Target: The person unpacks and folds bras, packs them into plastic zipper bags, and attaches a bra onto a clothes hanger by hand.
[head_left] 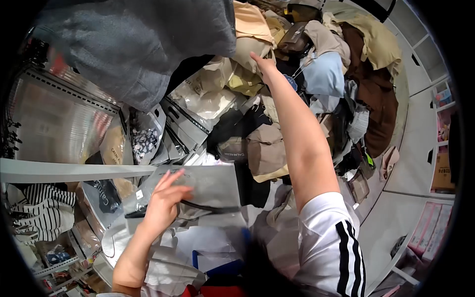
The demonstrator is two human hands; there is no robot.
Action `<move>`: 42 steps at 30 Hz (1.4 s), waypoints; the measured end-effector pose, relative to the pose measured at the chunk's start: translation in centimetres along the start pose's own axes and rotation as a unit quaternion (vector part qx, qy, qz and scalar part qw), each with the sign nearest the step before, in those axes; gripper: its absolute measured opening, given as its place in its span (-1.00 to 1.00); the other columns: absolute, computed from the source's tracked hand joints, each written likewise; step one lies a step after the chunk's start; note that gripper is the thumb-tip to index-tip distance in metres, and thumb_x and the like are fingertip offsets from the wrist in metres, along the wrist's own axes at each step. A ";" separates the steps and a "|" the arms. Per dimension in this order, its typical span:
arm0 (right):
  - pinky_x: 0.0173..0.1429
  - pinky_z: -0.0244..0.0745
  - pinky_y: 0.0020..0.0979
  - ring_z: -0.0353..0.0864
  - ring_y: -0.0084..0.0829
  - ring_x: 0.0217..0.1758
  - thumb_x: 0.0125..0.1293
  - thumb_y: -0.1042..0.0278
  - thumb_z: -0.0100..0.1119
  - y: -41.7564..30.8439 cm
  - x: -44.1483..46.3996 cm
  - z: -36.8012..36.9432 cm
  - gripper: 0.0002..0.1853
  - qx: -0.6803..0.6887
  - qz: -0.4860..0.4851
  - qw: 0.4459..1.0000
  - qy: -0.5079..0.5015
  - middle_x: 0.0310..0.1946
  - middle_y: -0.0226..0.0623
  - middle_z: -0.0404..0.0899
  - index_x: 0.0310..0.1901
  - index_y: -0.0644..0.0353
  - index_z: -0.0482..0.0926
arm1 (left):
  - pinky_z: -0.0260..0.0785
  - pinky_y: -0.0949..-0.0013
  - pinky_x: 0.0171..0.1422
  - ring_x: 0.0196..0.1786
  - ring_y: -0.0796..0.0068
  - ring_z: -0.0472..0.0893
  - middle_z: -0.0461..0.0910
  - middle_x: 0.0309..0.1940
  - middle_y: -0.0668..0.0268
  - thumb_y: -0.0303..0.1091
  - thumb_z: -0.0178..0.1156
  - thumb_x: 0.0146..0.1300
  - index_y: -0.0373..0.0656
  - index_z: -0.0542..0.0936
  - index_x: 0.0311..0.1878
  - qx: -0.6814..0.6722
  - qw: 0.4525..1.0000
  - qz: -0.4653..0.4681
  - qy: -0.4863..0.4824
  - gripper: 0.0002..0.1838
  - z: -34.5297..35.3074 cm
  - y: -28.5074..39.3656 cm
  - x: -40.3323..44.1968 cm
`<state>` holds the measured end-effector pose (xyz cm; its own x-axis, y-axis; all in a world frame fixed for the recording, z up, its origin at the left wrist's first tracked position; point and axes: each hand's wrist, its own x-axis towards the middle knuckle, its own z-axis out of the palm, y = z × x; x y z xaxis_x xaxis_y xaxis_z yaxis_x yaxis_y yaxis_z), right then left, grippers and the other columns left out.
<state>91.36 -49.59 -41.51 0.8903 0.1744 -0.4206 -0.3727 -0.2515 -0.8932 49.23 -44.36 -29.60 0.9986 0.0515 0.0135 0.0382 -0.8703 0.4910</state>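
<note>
In the head view, the left hand point(166, 203) lies over a clear plastic bag point(213, 185), its grip apart with fingers spread; a pale rail point(79, 172) ends just beside the bag's upper left edge. The right hand point(263, 67) reaches a beige garment point(247, 53) at the clothes pile's point(321, 99) upper edge; its grip cannot be told. A grey garment point(128, 49) crowds its left, while white cabinets point(413, 148) stand well apart to the right.

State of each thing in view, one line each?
left hand: fingers spread, over plastic bag
right hand: at beige garment, grip unclear
plastic bag: flat, closure unclear
beige garment: partly covered
grey cloth: draped
brown garment: unfolded, rumpled
light-blue garment: crumpled
yellow garment: unfolded, crumpled
cabinet front: looks shut
</note>
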 end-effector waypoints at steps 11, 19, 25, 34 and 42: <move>-0.18 0.32 -0.59 0.48 -0.63 -0.29 0.08 0.30 0.15 -13.7 -13.4 -16.6 -0.75 0.130 -0.440 0.887 -0.047 -0.36 -0.38 0.57 -0.30 0.34 0.56 | 0.30 0.31 -0.20 -0.39 0.22 0.46 0.50 -0.48 0.20 -0.55 -0.03 -0.08 -0.19 0.55 -0.43 -0.167 0.983 0.058 -0.043 -0.83 0.4 1.8 1.3; -0.30 0.38 -0.57 0.48 -0.66 -0.34 -0.02 0.43 0.17 -1.6 -34.4 -18.1 -0.80 -0.100 -0.417 0.858 -0.284 -0.38 -0.46 0.54 -0.30 0.26 0.58 | 0.27 0.44 0.03 -0.12 0.52 0.48 0.53 -0.15 0.25 0.03 -0.28 0.34 -0.30 0.35 0.13 -0.471 0.875 -0.031 -0.103 -0.43 3.5 4.0 1.4; -0.10 0.34 -0.58 0.43 -0.62 -0.21 -0.06 0.47 0.17 4.0 -40.8 -15.5 -0.60 -0.088 -0.223 0.854 -0.463 -0.24 -0.41 0.51 -0.10 0.32 0.45 | 0.25 0.74 -0.36 -0.30 0.85 0.44 0.51 -0.16 0.45 0.17 -0.25 0.28 -0.07 0.38 0.11 -0.800 0.574 -0.089 -0.151 -0.43 4.4 3.2 -0.9; -0.12 0.34 -0.56 0.45 -0.64 -0.23 0.07 0.53 0.15 4.9 -39.2 -12.4 -0.78 0.148 -0.226 0.915 -0.301 -0.32 -0.44 0.50 -0.21 0.22 0.46 | 0.31 0.46 0.05 -0.07 0.54 0.47 0.51 -0.11 0.31 -0.53 0.23 -0.04 -0.24 0.42 0.05 -0.428 0.902 -0.038 0.043 -0.51 -1.0 8.4 -3.6; -0.03 0.33 -0.56 0.44 -0.60 -0.12 0.07 0.68 0.06 3.4 -37.4 -11.5 -0.65 0.202 -0.292 0.910 -0.216 -0.17 -0.37 0.47 -0.05 0.26 0.38 | 0.32 0.48 0.01 -0.10 0.55 0.48 0.52 -0.14 0.27 -0.58 0.23 -0.09 -0.26 0.46 -0.02 -0.250 0.947 -0.059 0.191 -0.54 0.2 7.6 -2.1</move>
<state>59.84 -67.91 -27.01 0.8146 0.5450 0.1984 -0.0131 0.3592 -0.9331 47.43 -51.14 -26.06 0.8983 0.3904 0.2014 0.0303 -0.5123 0.8582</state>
